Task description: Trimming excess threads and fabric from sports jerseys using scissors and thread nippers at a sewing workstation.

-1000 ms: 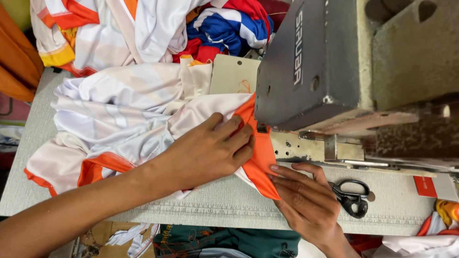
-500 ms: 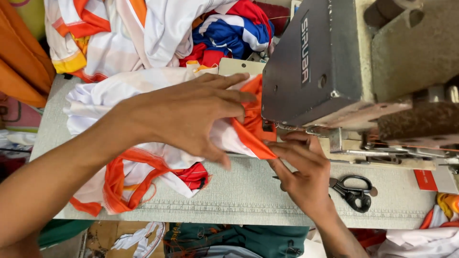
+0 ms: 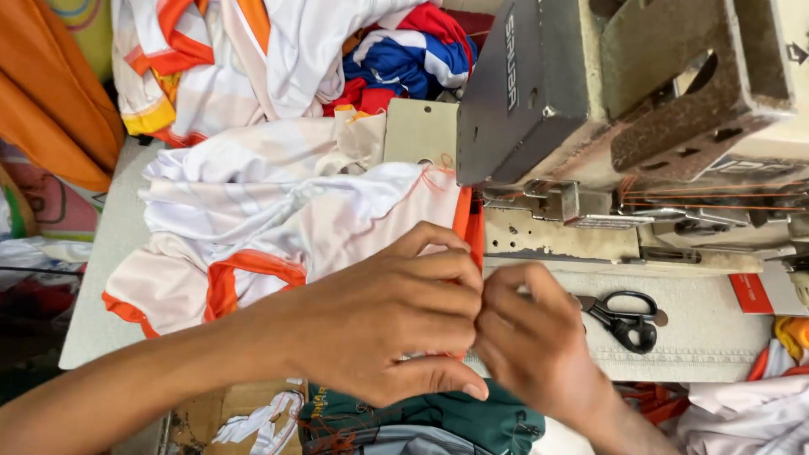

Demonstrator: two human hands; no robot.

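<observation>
Soft, even daylight fills the scene; the white garment (image 3: 278, 211) left of the sewing machine (image 3: 590, 93) looks bright, nearly washed out. Shadows are faint beneath the machine. Focus is sharp, edges slightly stretched.

The crumpled fabric garment (image 3: 278, 227) under the hands is white with pale pink bands and bright orange trim. The heap of cloth (image 3: 303, 59) behind it mixes white, orange, yellow, red and blue. The metal sewing machine (image 3: 590, 93) is grey, the scissors (image 3: 624, 316) black-handled, the table covering (image 3: 708, 337) grey woven fabric.
</observation>
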